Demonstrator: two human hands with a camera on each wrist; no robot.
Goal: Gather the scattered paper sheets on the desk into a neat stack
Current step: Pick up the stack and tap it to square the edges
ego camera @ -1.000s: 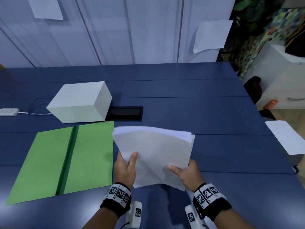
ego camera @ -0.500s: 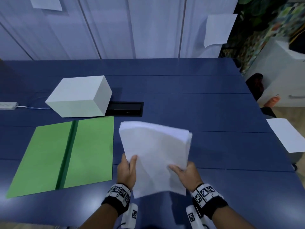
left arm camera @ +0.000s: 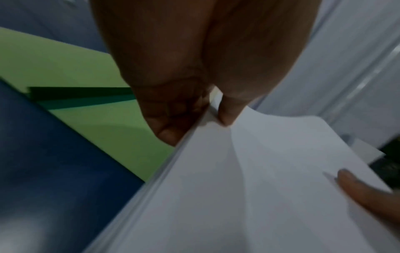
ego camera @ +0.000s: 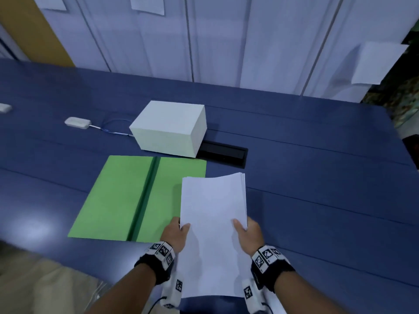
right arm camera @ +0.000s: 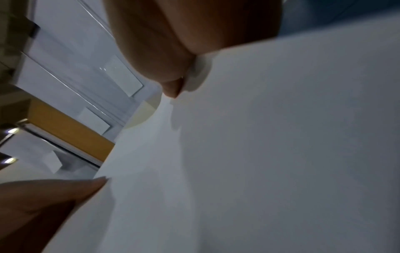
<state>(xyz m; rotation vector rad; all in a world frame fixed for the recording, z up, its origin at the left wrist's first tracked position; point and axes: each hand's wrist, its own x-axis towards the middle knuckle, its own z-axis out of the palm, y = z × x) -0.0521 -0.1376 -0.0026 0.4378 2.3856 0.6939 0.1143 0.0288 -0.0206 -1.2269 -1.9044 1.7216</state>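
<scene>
far left of the blue surface [ego camera: 317, 177]: a small white adapter [ego camera: 77, 122] with a thin cable running right to a white box [ego camera: 169, 129]. a black cable hatch [ego camera: 223, 154] sits just behind the box on its right. in front of the box an open green folder [ego camera: 127, 198] lies flat, dark green spine down its middle.

left hand [ego camera: 175, 234]: gripping the left edge of the paper stack [ego camera: 213, 227], thumb on the top sheet, fingers curled under. the left wrist view confirms this, thumb pressed on top at the edge [left arm camera: 227, 116] and fingers beneath. the folder [left arm camera: 65, 68] shows below that hand.

paper stack: white sheets, edges roughly aligned, long side pointing away from the person, held between both hands above the near part of the surface, just right of the folder; its left edge overlaps the folder's right edge in the head view. cannot tell whether the bottom of the stack touches the surface.

right hand [ego camera: 248, 235]: gripping the right edge of the stack, thumb on top, fingers under. the right wrist view shows the stack [right arm camera: 281, 154] filling the frame.

sheets of paper [ego camera: 374, 62] are stuck on the white wall panels behind.
</scene>
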